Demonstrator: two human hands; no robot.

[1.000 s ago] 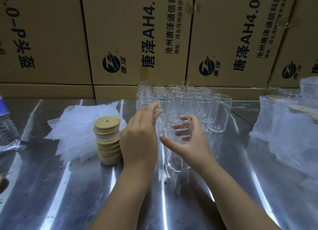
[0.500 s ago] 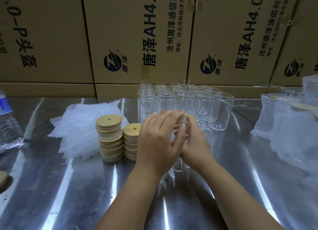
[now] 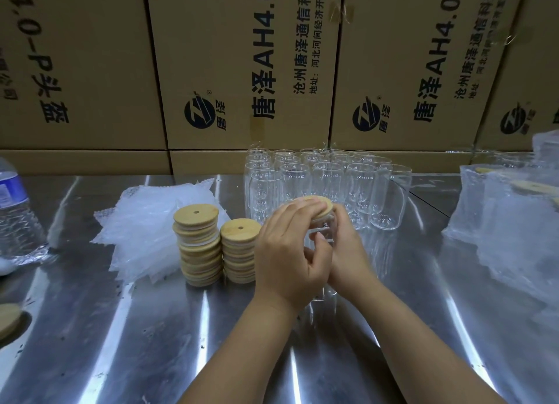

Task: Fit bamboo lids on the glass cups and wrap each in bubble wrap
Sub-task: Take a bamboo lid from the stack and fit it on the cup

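Observation:
A clear glass cup [image 3: 321, 291] stands on the steel table in front of me, mostly hidden by my hands. My right hand [image 3: 348, 252] grips its side. My left hand [image 3: 290, 252] lies over the top, fingers curled on a bamboo lid [image 3: 320, 205] that sits tilted on the cup's rim. Two stacks of bamboo lids [image 3: 196, 240] [image 3: 240, 252] stand just left of my hands. A pile of bubble wrap sheets [image 3: 145, 234] lies left of the stacks. Several empty glass cups [image 3: 329, 185] stand in rows behind.
Wrapped cups in bubble wrap [image 3: 508, 222] are heaped at the right. A plastic water bottle [image 3: 15, 216] stands at the far left, and a loose lid [image 3: 7, 319] lies at the left edge. Cardboard boxes [image 3: 242, 64] wall off the back of the table [image 3: 121, 343].
My left hand brought a lid over from the left and set it on the cup that my right hand holds. The second lid stack came into sight as the hand moved off it.

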